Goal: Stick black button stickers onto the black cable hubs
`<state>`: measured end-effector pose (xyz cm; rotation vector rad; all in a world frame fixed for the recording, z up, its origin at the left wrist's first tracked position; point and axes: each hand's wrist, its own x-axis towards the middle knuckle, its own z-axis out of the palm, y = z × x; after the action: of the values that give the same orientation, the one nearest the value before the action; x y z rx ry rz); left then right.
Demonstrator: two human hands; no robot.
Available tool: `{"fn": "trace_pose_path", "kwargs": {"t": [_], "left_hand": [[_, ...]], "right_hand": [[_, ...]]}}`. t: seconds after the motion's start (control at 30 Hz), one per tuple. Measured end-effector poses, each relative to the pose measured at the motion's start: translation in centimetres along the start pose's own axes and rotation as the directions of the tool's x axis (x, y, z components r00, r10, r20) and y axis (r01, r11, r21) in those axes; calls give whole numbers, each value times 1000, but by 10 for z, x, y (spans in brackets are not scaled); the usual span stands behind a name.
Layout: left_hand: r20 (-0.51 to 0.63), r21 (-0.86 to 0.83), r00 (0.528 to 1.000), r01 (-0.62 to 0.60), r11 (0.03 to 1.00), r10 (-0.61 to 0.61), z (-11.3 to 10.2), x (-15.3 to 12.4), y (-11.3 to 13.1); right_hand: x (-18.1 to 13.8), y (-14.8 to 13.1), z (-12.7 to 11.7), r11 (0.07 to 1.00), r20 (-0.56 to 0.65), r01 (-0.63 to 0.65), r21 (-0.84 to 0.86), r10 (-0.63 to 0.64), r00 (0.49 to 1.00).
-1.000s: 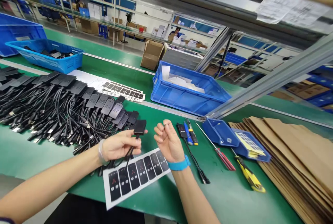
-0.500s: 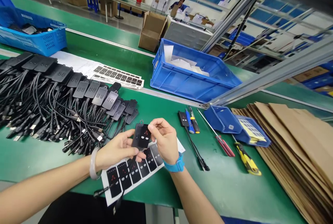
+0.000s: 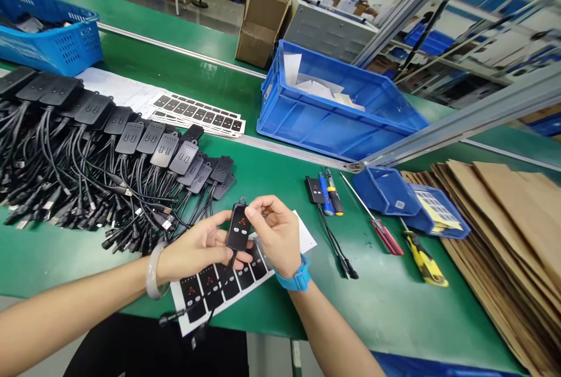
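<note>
My left hand grips a small black controller with a cable hanging from it, held above the table's near edge. My right hand pinches the controller's top right corner with thumb and forefinger, pressing on its face, which bears red marks. Under both hands lies a white sheet of black stickers. A long row of the same black controllers with tangled cables covers the left of the green table.
A blue crate with white papers stands behind. Pens, screwdrivers and a yellow cutter lie to the right, beside small blue bins and stacked brown cardboard. More sticker sheets and a blue basket sit at the back left.
My right hand, earlier apart and empty-looking, has come onto the controller. The controller's face now shows a sticker with red marks, and both hands hold it lower over the sticker sheet.
</note>
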<state>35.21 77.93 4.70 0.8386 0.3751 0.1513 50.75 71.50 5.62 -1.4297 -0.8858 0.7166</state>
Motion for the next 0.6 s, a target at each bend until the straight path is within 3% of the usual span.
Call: {"fn": "trace_pose_path", "kwargs": {"t": [0.6], "left_hand": [[-2, 75, 999, -37, 996, 37, -1, -2, -5]], "right_hand": [[-6, 7, 1, 995, -71, 24, -98, -31, 997]]}}
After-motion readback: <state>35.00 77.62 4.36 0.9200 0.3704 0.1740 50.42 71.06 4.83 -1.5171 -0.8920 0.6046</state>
